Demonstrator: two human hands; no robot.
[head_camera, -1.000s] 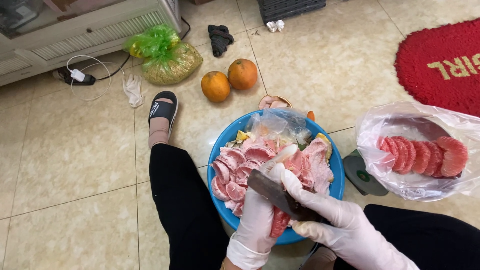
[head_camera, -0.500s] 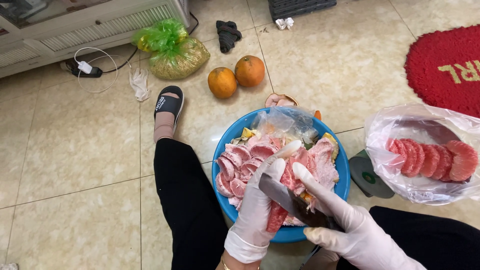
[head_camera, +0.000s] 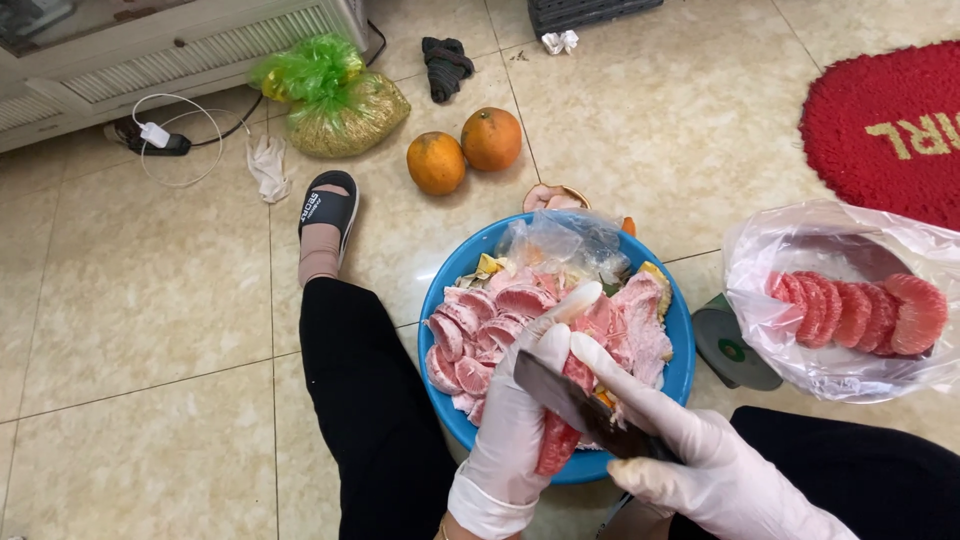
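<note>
While the left hand (head_camera: 520, 420) clasps a pink pomelo segment (head_camera: 556, 440) over the blue basin (head_camera: 680, 365), its lower end is hidden | right hand (head_camera: 700, 460) grips dark knife (head_camera: 580, 405), handle concealed (wrist cut off) | versus half a second ago: view nearer, grips unchanged | bare tile left; bagged segments (head_camera: 850, 315) right.

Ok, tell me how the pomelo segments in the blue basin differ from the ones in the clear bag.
The segments in the blue basin are piled loosely, pale pink, with whitish membrane and peel scraps among them. The segments in the clear plastic bag stand in a neat row, deeper red and clean. Both are pink pomelo flesh. The left hand holds one more segment against the knife in the right hand.
</note>
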